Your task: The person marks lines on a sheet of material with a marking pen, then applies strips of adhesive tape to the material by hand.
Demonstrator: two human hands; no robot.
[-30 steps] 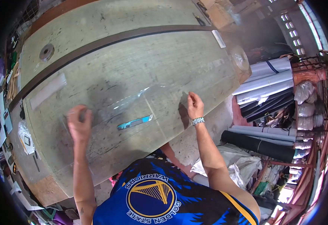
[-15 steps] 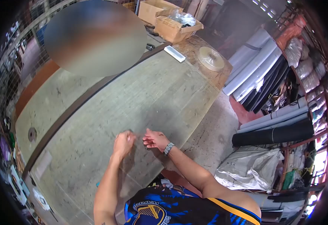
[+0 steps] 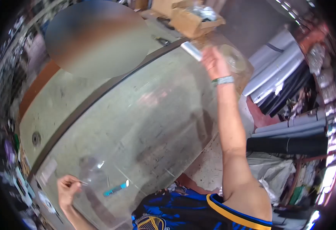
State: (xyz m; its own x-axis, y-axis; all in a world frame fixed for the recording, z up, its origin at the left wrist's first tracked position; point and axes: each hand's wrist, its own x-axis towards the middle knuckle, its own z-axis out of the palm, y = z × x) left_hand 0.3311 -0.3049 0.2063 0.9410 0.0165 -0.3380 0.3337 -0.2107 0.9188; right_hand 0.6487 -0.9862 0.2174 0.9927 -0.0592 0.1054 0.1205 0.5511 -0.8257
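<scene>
My left hand (image 3: 68,189) is over the table's near left part, thumb and fingers pinched on a thin pale strip (image 3: 84,183). A teal utility knife (image 3: 115,189) lies on the tabletop to the right of that hand. At the far right end my right hand (image 3: 214,64) is stretched out, its fingers smeared by motion. Its fingertips are right at the end of a white block (image 3: 191,51). Just beyond the hand lies a wide, flat, translucent roll (image 3: 233,59), partly hidden by it.
A dark raised strip (image 3: 99,91) runs along the greenish table (image 3: 156,130). Cardboard boxes (image 3: 193,25) stand at the far end. Grey rolls (image 3: 271,63) and a black roll (image 3: 287,145) lie to the right. A metal disc (image 3: 36,138) sits at far left.
My hands have parted: the left moved to the near left, the right out to the far end by the white block. The utility knife now shows on the table. The view has shifted slightly.
</scene>
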